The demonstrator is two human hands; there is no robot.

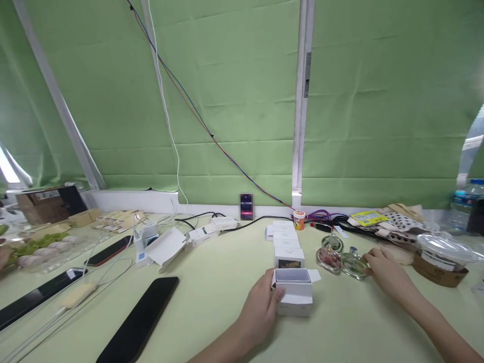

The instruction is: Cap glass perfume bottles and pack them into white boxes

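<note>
My left hand (260, 305) is closed around the side of a small white box (295, 301) standing on the table, its top open and one flap sticking out to the right. To the right, my right hand (387, 268) pinches the edge of a flat, round glass perfume bottle (353, 263) lying on the table, with greenish contents. Two similar bottles lie beside it: a pinkish one (328, 259) and a dark green one (332, 243). Behind the open box, several white boxes (286, 236) stand in a row.
An orange jar (299, 220) and an upright phone (246, 206) are at the back. A lidded plastic tub (440, 252) sits at right. Opened cartons (166, 247), a black phone (139, 320), a power bank (78, 296), cables and egg trays (49, 247) spread across the left.
</note>
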